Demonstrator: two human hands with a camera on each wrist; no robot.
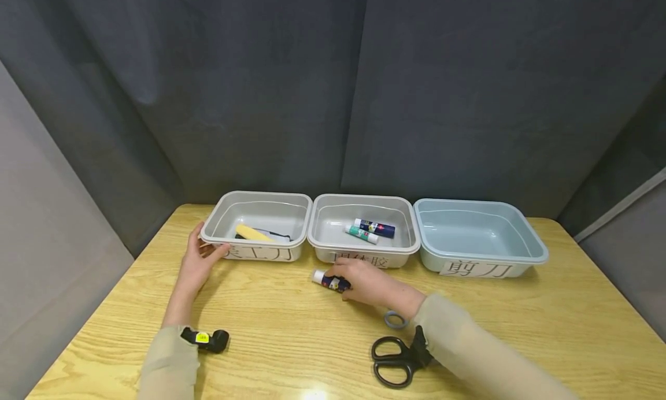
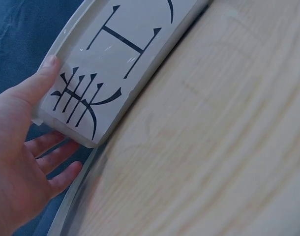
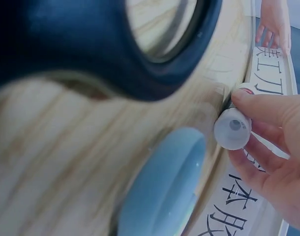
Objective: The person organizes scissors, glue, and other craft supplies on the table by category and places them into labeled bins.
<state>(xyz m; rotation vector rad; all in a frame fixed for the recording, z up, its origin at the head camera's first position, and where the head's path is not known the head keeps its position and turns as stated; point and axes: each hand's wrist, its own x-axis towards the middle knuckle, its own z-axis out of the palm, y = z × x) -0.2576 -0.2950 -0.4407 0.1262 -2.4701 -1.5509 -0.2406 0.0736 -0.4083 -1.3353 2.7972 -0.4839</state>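
My right hand [image 1: 364, 281] pinches a dark blue glue stick [image 1: 324, 279] with a white cap, low over the table in front of the middle bin. The right wrist view shows its round white end [image 3: 232, 129] between thumb and fingers. At the left, my left hand [image 1: 196, 264] touches the front left corner of a grey bin [image 1: 260, 245]. Its thumb rests along the labelled front in the left wrist view, and the other visible fingers [image 2: 65, 178] extend loosely by the bin's end. The grey middle bin [image 1: 363, 251] holds a green-and-white glue stick [image 1: 361, 234] and a dark blue glue stick [image 1: 376, 228].
Inside the left bin lie a yellow-handled cutter [image 1: 252, 233] and other thin items. A light blue bin [image 1: 481, 255] stands at the right. Black scissors [image 1: 395, 362] and a blue-grey handle loop [image 1: 395, 319] lie near my right forearm. A dark curtain [image 1: 312, 99] hangs behind.
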